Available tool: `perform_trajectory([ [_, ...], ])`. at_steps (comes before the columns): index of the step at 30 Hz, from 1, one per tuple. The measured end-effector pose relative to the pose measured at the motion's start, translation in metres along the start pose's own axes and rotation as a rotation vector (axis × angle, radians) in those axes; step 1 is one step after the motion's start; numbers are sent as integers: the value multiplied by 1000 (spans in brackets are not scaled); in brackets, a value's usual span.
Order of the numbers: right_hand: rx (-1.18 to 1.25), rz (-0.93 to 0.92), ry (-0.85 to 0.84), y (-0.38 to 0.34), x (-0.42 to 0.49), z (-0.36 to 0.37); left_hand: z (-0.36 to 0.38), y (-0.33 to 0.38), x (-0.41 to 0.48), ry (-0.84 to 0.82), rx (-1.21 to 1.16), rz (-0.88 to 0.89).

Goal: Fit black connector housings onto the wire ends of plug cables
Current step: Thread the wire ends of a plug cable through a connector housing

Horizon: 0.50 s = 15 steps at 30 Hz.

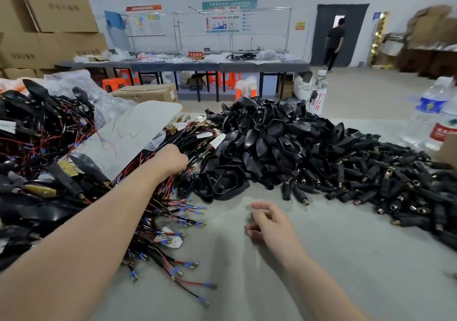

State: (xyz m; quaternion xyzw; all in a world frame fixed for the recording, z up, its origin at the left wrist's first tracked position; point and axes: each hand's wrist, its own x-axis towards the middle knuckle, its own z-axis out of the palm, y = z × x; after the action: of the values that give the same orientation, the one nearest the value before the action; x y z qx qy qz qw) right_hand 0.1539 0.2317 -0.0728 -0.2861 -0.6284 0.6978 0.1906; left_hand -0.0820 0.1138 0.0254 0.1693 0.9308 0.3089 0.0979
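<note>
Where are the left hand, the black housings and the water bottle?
left hand [173,159]: head view, back of hand.
black housings [262,142]: head view, middle of the heap.
water bottle [431,103]: head view, blue label.

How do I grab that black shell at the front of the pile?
Probably pinch the black shell by one side wall, coming from above on the near side: it lies hollow side up at the edge of the pile, bare table in front.

My left grip [170,159]: fingertips buried in the plug cables [195,135], hold not discernible.
Cable heap [29,147]: cut off by left edge.
Water bottle [429,103]: cut off by right edge.
Wall posters [222,19]: print too small to read.
</note>
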Motion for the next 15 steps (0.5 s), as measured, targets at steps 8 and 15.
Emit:
perform_trajectory([
  [8,102,44,21,-6,16,32,35,3,-120,-98,-796,-61],
  [15,12,102,-12,-20,38,33,107,-24,-194,4,-988,96],
])
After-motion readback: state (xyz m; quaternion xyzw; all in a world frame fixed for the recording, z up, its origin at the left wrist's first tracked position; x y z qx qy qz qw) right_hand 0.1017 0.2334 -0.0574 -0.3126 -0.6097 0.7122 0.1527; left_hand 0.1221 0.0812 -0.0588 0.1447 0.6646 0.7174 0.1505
